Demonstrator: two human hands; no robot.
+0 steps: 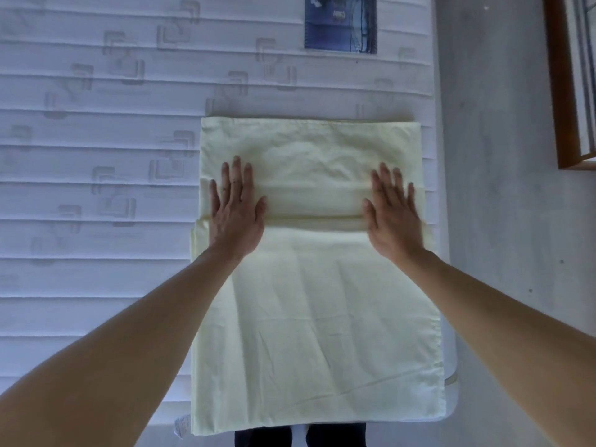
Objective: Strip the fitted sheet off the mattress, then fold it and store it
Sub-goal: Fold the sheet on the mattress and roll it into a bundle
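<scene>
1. The sheet (316, 317), pale yellow, lies folded into a long rectangle on the bare mattress (96, 188), along the mattress's 3 o'clock edge and reaching its 6 o'clock edge.
2. The far portion of the sheet, toward 12 o'clock, is doubled back over the rest; the edge of that upper layer runs straight across at the level of your palms. The upper layer is creased; the lower portion is smoother, with faint fold lines.
3. Your left hand (237, 211) lies flat on the sheet near its 9 o'clock edge, fingers straight and slightly spread, pointing to 12 o'clock. It presses down and grasps nothing.
4. Your right hand (395, 214) lies flat near the sheet's 3 o'clock edge, fingers straight and pointing to 12 o'clock. It too presses and grasps nothing. The hand is somewhat blurred.
5. Both palms straddle the edge of the folded-over layer, well apart from each other.
6. A blue label (341, 24) sits on the mattress at 12 o'clock, apart from the sheet.
7. A small white tag (181, 425) shows at the mattress edge at 7 o'clock, just beside the sheet's near corner.
8. The floor (503, 188) runs along 3 o'clock; a wooden frame (558, 91) stands at 2 o'clock.
</scene>
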